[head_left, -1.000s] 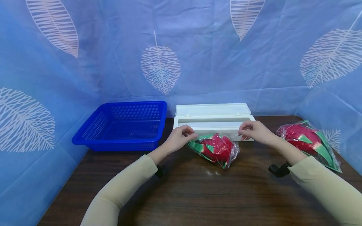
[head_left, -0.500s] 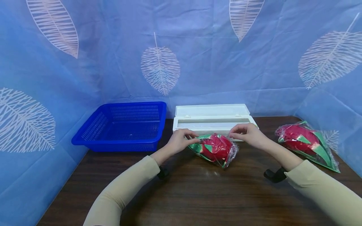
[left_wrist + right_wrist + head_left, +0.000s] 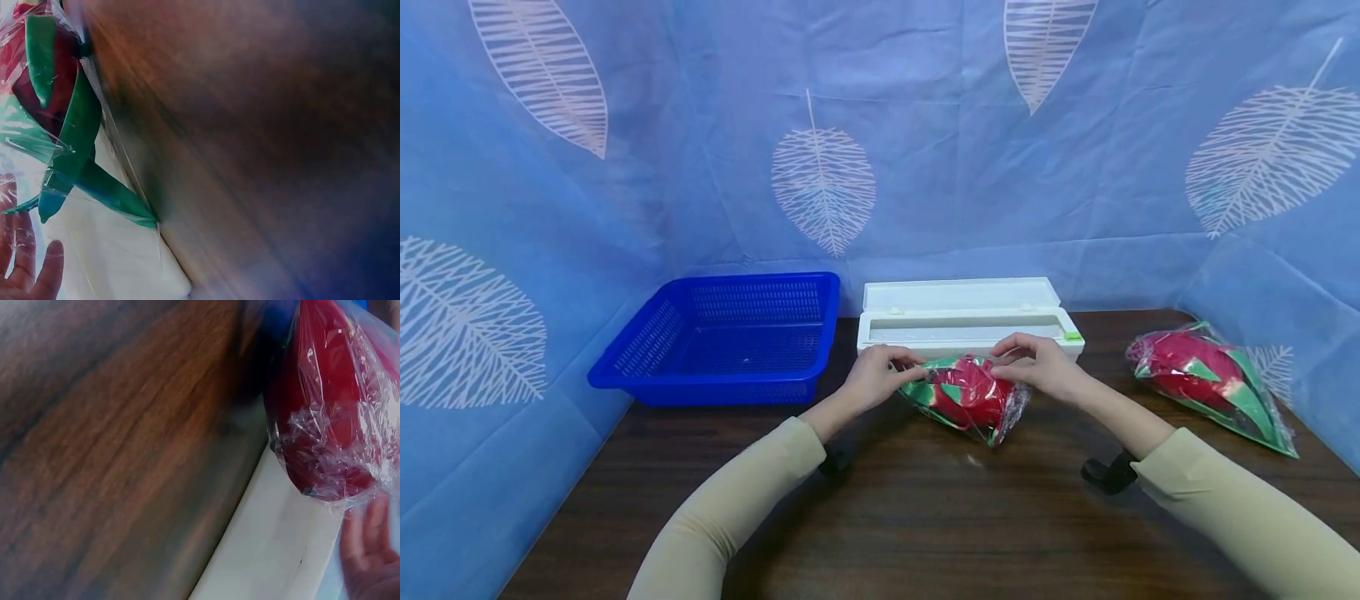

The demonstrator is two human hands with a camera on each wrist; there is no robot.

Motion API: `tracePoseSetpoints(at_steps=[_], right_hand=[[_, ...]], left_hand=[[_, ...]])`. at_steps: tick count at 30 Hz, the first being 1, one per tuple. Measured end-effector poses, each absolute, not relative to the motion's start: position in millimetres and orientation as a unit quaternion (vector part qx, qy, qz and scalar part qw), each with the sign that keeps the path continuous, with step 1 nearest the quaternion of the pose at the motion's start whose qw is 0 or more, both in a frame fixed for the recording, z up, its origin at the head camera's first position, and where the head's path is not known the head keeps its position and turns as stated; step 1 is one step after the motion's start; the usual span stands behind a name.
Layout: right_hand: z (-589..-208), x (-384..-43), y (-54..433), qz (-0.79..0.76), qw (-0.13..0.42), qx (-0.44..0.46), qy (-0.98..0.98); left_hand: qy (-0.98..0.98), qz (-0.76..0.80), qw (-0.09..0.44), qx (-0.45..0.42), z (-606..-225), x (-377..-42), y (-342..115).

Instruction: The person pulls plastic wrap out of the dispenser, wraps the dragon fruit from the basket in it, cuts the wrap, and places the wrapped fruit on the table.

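Observation:
A red plush dragon fruit [image 3: 973,396] with green leaf-like tips lies wrapped in clear plastic film in front of the white box, at the middle of the table. My left hand [image 3: 880,373] holds its green end, thumb in front and fingers behind. In the left wrist view the green tips [image 3: 81,144] show through the film, fingertips [image 3: 53,256] just below. At the top right of the fruit, my right hand [image 3: 1037,365] pinches the film with thumb and fingers. Crumpled plastic film [image 3: 331,444] covers the red end in the right wrist view.
Behind the fruit stands a long white film dispenser box [image 3: 958,293], lid raised, with a green slider [image 3: 1072,336] at its right. A blue plastic basket [image 3: 715,382] stands back left. Another wrapped dragon fruit [image 3: 1206,375] lies far right on the dark wooden table [image 3: 925,525].
My right hand has moved left and slightly down, bringing the film from beside the box onto the fruit. My left hand has moved slightly right and down onto the green end.

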State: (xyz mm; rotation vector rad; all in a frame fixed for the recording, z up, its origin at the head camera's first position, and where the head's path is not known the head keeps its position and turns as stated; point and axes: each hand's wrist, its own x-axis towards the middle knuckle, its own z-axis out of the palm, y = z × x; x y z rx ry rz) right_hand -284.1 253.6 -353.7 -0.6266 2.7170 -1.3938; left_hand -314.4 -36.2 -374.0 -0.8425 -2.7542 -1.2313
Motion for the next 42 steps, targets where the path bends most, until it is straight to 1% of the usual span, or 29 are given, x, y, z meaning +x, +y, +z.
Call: tracePoseSetpoints(at_steps=[3, 7, 9, 11, 14, 16, 19, 21, 23, 28, 32, 37, 39, 42], right_hand=[[-354.2, -284.3, 255.6, -0.440, 0.015, -0.194, 0.877], [-355.6, -285.8, 257.8, -0.434, 0.013, -0.198, 0.879], [-354.8, -284.8, 257.9, -0.431, 0.014, -0.194, 0.881], [-352.9, -281.9, 259.0, -0.420, 0.013, -0.192, 0.887], [-349.6, -276.5, 264.8, -0.404, 0.012, -0.196, 0.893], [-348.7, -272.7, 271.7, -0.399, 0.015, -0.203, 0.894], [-350.4, -267.9, 282.0, -0.402, 0.036, -0.225, 0.887], [-353.6, -265.9, 286.9, -0.402, 0.052, -0.241, 0.882], [-356.7, -264.9, 288.6, -0.396, 0.054, -0.254, 0.881], [-360.5, -267.3, 284.8, -0.376, 0.016, -0.249, 0.893], [-360.3, -272.9, 280.7, -0.369, 0.001, -0.245, 0.897], [-360.1, -276.7, 280.4, -0.353, -0.010, -0.254, 0.901], [-360.0, -276.6, 280.8, -0.356, -0.008, -0.254, 0.899], [-358.9, -275.5, 280.7, -0.380, 0.014, -0.246, 0.892]], left_hand=[[-0.866, -0.412, -0.007, -0.282, -374.3, -317.3, -36.8], [-0.836, -0.470, -0.038, -0.282, -370.6, -318.5, -42.6], [-0.828, -0.491, -0.039, -0.268, -368.5, -317.3, -48.2], [-0.827, -0.499, -0.029, -0.258, -368.0, -316.0, -54.4], [-0.836, -0.489, -0.027, -0.247, -369.5, -313.1, -62.5], [-0.849, -0.466, -0.041, -0.245, -372.2, -310.9, -66.8], [-0.877, -0.405, -0.061, -0.250, -377.5, -308.7, -72.2], [-0.897, -0.360, -0.060, -0.250, -381.0, -308.9, -74.3], [-0.912, -0.321, -0.053, -0.250, -384.2, -310.6, -75.4], [-0.919, -0.307, -0.032, -0.247, -388.1, -316.1, -73.1], [-0.921, -0.305, -0.021, -0.243, -386.3, -316.4, -69.9], [-0.898, -0.366, -0.070, -0.234, -384.3, -315.2, -67.1], [-0.890, -0.383, -0.077, -0.235, -383.8, -315.6, -67.2], [-0.898, -0.362, -0.044, -0.247, -382.9, -317.2, -67.4]])
